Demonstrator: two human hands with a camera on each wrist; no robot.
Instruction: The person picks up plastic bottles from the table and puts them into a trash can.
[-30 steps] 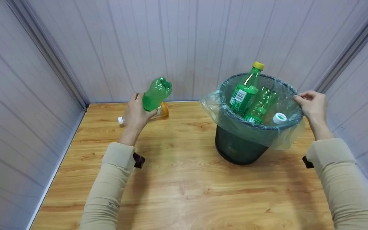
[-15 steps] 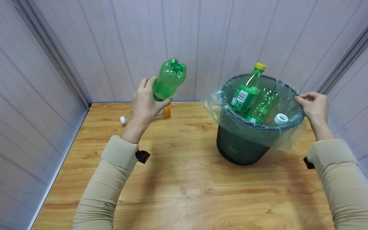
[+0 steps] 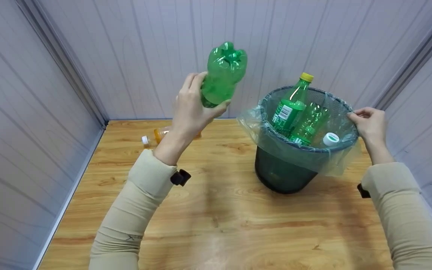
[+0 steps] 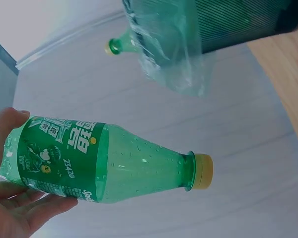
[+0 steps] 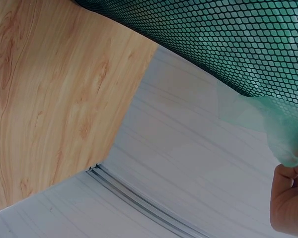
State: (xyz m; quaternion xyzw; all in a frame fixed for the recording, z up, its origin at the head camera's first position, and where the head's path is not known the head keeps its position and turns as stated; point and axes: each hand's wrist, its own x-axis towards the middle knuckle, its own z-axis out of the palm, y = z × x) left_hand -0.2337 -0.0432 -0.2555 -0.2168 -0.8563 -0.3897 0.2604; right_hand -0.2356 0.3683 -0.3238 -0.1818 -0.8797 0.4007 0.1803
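My left hand (image 3: 193, 107) grips a green plastic soda bottle (image 3: 223, 75) round its label, base tilted up and well above the table in the head view. The left wrist view shows its yellow cap (image 4: 203, 171) and green label (image 4: 62, 158). At the right, my right hand (image 3: 371, 125) pinches the rim and liner of a dark mesh waste bin (image 3: 283, 172). A thin clear-green bag (image 3: 251, 122) lines this bin and folds over its edge. Inside stand a yellow-capped green bottle (image 3: 291, 108), another green bottle (image 3: 311, 123) and a white-capped one (image 3: 330, 139).
A bottle with a white cap (image 3: 145, 140) and orange parts lies on the wooden table (image 3: 216, 225) near the back wall, partly hidden by my left forearm. Pale panel walls (image 3: 163, 48) enclose the table at the back and both sides.
My left hand has lifted the green bottle up and rightward, away from the lying bottle and closer to the bin. The right hand has stayed at the bin's rim.
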